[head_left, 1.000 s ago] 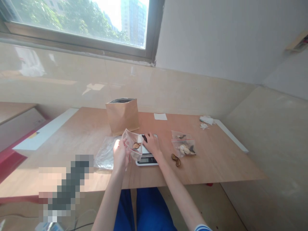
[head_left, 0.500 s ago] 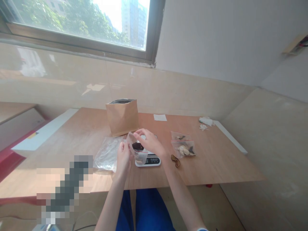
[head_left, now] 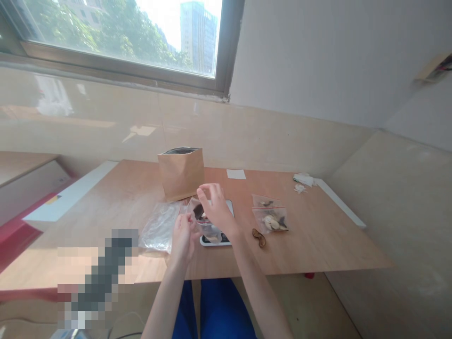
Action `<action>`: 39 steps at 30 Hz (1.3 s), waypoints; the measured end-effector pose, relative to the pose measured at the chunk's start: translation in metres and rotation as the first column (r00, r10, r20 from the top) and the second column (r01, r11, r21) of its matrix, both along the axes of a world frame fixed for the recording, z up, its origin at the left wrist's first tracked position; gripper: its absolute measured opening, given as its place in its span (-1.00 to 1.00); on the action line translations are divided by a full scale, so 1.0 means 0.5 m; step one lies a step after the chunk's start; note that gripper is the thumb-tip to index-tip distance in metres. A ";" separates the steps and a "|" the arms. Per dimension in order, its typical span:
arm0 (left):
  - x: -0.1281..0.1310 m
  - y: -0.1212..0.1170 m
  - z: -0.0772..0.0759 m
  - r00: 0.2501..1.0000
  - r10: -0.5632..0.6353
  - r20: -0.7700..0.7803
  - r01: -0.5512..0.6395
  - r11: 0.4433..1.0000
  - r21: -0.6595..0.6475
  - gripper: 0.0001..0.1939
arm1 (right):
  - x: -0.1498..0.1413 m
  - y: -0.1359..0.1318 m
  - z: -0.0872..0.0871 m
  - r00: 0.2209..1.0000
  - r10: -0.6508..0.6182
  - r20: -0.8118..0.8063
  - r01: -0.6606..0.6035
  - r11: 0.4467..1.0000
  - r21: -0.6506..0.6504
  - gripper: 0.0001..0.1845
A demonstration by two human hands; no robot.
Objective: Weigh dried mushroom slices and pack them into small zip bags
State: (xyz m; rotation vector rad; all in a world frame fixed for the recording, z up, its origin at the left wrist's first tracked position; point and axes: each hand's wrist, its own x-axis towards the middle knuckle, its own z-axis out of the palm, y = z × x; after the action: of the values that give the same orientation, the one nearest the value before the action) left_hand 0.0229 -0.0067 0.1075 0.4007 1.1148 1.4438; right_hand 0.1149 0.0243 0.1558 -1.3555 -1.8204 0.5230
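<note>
My left hand [head_left: 182, 235] is closed on the side of a clear zip bag [head_left: 213, 231] with a red seal line, held tilted over the near part of a white kitchen scale [head_left: 211, 244]. Dark dried pieces [head_left: 198, 213] with a paler bit show at the bag's mouth. Just above them is my right hand [head_left: 217, 207], its fingers curved and thumb apart, with no item visible in it. Part of the scale is hidden by the bag and my right hand. A brown curled dried piece [head_left: 259, 238] lies on the table right of the scale.
A brown paper pouch [head_left: 181, 174] stands open behind the scale. Clear plastic bags [head_left: 160, 228] lie at left. A filled zip bag [head_left: 271, 217] of dried pieces is at right. Farther back are a white paper [head_left: 236, 174] and white scraps [head_left: 302, 180].
My right hand has risen slightly over the bag's mouth. The bag has shifted a little right, tilting lower over the scale's display. A paler bit now shows beside the dark pieces.
</note>
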 end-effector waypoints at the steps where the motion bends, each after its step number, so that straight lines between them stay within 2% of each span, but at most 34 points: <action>1: -0.003 0.000 0.002 1.000 0.001 0.028 0.000 1.000 -0.010 -0.75 | 0.014 -0.016 0.001 1.000 -0.005 -0.001 0.005 0.999 0.033 -0.69; 3: -0.008 -0.001 0.003 0.997 0.005 0.074 -0.004 1.000 -0.018 -0.79 | 0.040 -0.047 -0.007 1.000 -0.007 -0.004 0.007 1.000 0.018 -0.59; 5: -0.008 -0.006 0.003 0.995 0.009 0.100 -0.009 1.000 -0.001 -0.81 | 0.058 -0.071 -0.024 0.999 0.009 -0.035 -0.011 0.997 -0.082 -0.38; 6: -0.006 -0.010 0.004 0.994 0.004 0.110 -0.006 1.000 0.016 -0.81 | 0.064 -0.078 -0.035 0.998 0.018 -0.064 -0.026 0.991 -0.128 -0.35; 7: -0.002 -0.015 0.004 0.993 -0.007 0.118 0.003 0.999 0.034 -0.81 | 0.068 -0.083 -0.044 0.995 0.022 -0.100 -0.038 0.987 -0.156 -0.39; 10: 0.009 -0.030 0.001 0.997 -0.033 0.072 0.030 0.999 0.040 -0.80 | 0.073 -0.089 -0.064 0.974 0.005 -0.226 -0.037 0.990 -0.136 -0.71; 13: 0.008 -0.033 -0.013 0.990 0.066 -0.122 -0.063 0.998 0.029 -0.74 | 0.083 -0.093 -0.071 0.938 -0.024 -0.347 -0.012 0.995 -0.101 -0.77; 15: -0.001 -0.029 -0.027 0.956 0.148 -0.254 -0.131 0.988 0.084 -0.64 | 0.094 -0.099 -0.076 0.902 -0.040 -0.431 -0.002 0.995 -0.097 -0.79; 17: -0.015 -0.023 -0.041 0.932 0.123 -0.342 -0.065 0.982 0.175 -0.57 | 0.107 -0.105 -0.084 0.866 -0.050 -0.498 0.004 0.996 -0.093 -0.79; 22: -0.043 -0.028 -0.064 0.910 -0.180 -0.373 0.295 0.914 0.279 -0.49 | 0.132 -0.115 -0.106 0.798 -0.066 -0.598 0.042 0.998 -0.053 -0.79; 25: -0.038 -0.046 -0.065 0.866 -0.197 -0.460 0.368 0.873 0.319 -0.60 | 0.130 -0.120 -0.111 0.752 -0.127 -0.647 0.149 0.989 -0.022 -0.79; 29: -0.005 -0.072 -0.052 0.839 -0.117 -0.531 0.336 0.879 0.337 -0.68 | 0.103 -0.131 -0.110 0.722 -0.251 -0.645 0.337 0.941 0.010 -0.76; 32: 0.015 -0.086 -0.037 0.821 -0.022 -0.571 0.265 0.901 0.345 -0.71 | 0.091 -0.141 -0.114 0.739 -0.269 -0.617 0.350 0.937 0.011 -0.70; 36: 0.015 -0.092 -0.023 0.809 0.198 -0.554 0.003 0.940 0.342 -0.73 | 0.104 -0.148 -0.121 0.636 -0.358 -0.684 0.418 0.904 -0.084 -0.63; 39: 0.006 -0.090 -0.020 0.830 0.202 -0.520 -0.016 0.941 0.339 -0.74 | 0.114 -0.153 -0.118 0.610 -0.358 -0.707 0.380 0.915 -0.136 -0.61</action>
State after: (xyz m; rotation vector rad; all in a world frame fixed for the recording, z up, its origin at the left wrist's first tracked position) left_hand 0.0257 -0.0519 0.0978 1.0551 1.3702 1.6729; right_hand 0.1717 -0.0520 0.0967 -1.2131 -0.8572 0.6787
